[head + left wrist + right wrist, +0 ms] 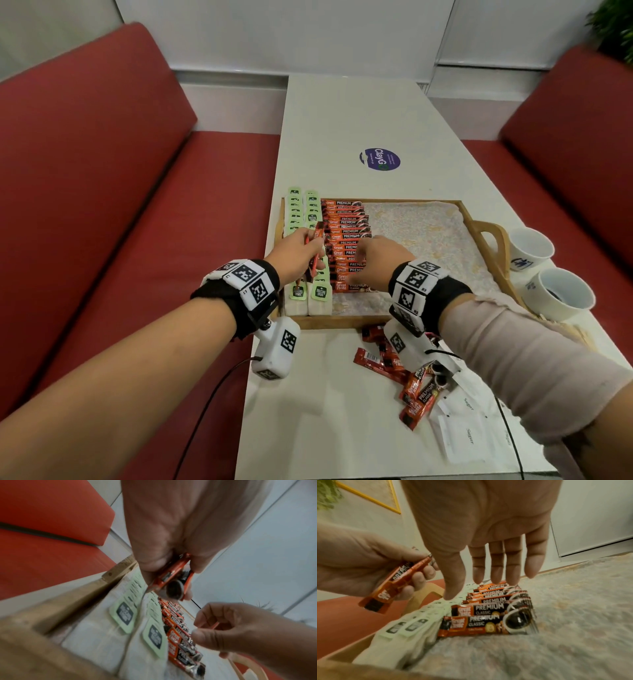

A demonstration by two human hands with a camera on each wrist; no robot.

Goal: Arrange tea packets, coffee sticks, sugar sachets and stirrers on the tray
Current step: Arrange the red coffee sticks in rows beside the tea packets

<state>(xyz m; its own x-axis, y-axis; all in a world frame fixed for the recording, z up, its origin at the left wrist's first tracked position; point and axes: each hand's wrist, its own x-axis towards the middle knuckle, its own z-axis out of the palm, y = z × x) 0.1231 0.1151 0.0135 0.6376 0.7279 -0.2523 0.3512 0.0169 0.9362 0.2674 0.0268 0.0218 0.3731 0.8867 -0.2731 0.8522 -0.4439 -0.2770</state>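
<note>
Head view shows the shallow wooden tray with a speckled liner (486, 219) on the white table (342, 113), two columns of pale green tea packets (310, 212) along its left side and a neat overlapping row of orange-and-black coffee sticks (346, 236) beside them. The left hand (296, 253) hangs over the tea packets, its grip pinching a small bundle of coffee sticks (393, 582). The right hand (383, 258) hovers over the row with fingers (496, 572) straight and spread, holding nothing. More loose coffee sticks (394, 370) and white sugar sachets (466, 435) wait on the table near the tray. Likely risk: a careless brush of the spread fingers could skew the laid row, or a slippery foil stick could slide from the loose bundle onto the tea packets.
</note>
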